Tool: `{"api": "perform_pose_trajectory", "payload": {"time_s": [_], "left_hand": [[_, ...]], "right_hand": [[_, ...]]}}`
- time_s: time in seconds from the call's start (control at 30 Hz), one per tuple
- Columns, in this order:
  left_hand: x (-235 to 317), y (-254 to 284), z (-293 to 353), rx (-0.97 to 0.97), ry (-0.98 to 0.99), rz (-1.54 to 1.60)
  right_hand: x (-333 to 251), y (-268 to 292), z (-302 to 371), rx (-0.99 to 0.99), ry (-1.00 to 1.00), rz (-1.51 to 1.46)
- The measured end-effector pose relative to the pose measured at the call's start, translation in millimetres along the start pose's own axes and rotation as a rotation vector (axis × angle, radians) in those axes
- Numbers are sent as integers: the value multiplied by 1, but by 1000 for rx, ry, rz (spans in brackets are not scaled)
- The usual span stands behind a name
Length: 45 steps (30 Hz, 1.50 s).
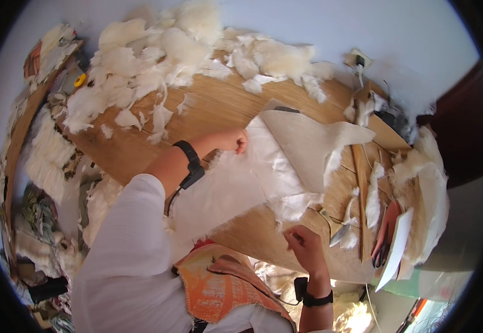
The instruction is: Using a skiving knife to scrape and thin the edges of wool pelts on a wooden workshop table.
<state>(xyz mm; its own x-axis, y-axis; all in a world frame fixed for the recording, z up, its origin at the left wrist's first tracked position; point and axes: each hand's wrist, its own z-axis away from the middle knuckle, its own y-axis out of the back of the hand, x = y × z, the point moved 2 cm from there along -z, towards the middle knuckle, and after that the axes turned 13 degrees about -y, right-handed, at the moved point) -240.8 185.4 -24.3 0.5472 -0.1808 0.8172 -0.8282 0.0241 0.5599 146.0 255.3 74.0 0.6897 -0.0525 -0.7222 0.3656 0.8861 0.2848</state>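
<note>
A thin, fluffy white fleece sheet (219, 191) lies slanting across the wooden table (208, 105). At its upper edge my left hand (234, 140) is closed, fingers curled around that edge. To the right, the fleece meets a smooth white piece (277, 158), with a beige hide-like flap (302, 139) folded over it. Below this piece, apart from it, my right hand (304, 242) is raised with fingers bent into a pinch. What lies between those fingertips, if anything, is too small to make out. Both wrists wear black bands.
Heaps of loose cream fleece (152, 55) fill the table's far side. On the right lie a small flat-bladed tool (338, 236), a wooden stick (362, 202), black-handled scissors (382, 253) and a white card (396, 250). A plugged wall socket (359, 59) is behind.
</note>
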Motion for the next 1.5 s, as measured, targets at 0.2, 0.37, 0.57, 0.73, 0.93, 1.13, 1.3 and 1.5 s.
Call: {"api": "perform_pose_trajectory", "payload": {"time_s": [0.2, 0.37, 0.57, 0.73, 0.93, 1.13, 1.3, 1.5], "left_hand": [[114, -18, -5, 317, -29, -201], [271, -115, -15, 24, -90, 556], [299, -129, 31, -369, 136, 388], [227, -82, 76, -267, 305, 104], [146, -97, 49, 163, -165, -287], [124, -120, 59, 201, -247, -462], [125, -109, 55, 332, -22, -485], [115, -74, 29, 180, -129, -424]], "right_hand": [[-16, 20, 46, 634, 664, 643], [-38, 27, 77, 416, 870, 343], [41, 148, 69, 254, 684, -954], [133, 245, 144, 1400, 559, -989], [99, 157, 101, 1103, 405, -627], [-2, -5, -23, 827, 513, 155], [-37, -78, -96, 690, 458, 507], [-23, -79, -116, 690, 389, 583]]}}
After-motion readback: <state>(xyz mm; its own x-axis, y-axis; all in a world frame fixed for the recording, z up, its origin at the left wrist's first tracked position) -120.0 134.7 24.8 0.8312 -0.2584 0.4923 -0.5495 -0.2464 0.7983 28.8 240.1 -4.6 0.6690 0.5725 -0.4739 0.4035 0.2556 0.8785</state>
